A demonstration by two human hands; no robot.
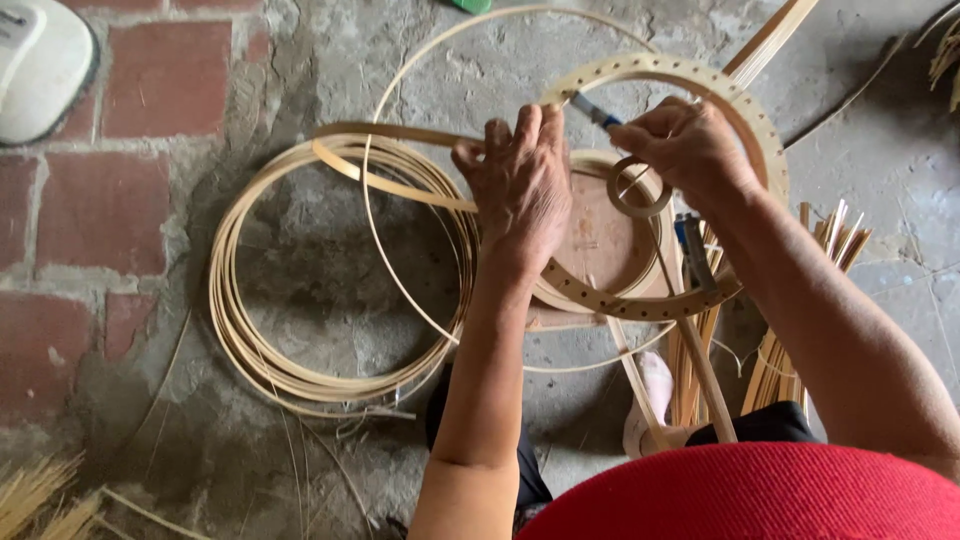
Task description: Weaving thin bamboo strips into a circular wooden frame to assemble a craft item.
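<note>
floor (330, 60): rough concrete with a brick patch at the left; all work is done low over it, so anything dropped lands in grit. coil of bamboo strips (300, 300): large, loosely wound, lying flat to the left of the hands; one strip end (390, 135) rises from it and runs to the left hand. judgement: the coil is under spring tension and unsecured, so a slipped strip could whip back or drag the coil out of round. perforated bamboo hoop (720, 110): held up off the floor between the hands, over a round wooden disc (600, 235); judgement: uneven pull from the strip could twist it or crack it at a hole. bundle of bamboo sticks (800, 300): upright by the right forearm, pointed ends up; judgement: a hazard to the arm if it drops suddenly. left hand (520, 185): grip pressed together over the strip and the hoop edge, fingers curled. right hand (685, 145): grip pinching a blue-handled tool (592, 108), its tip near the left fingers; judgement: a slip here would nick them. small bamboo ring (640, 190): just below the right hand; whether it is held cannot be told.
</note>
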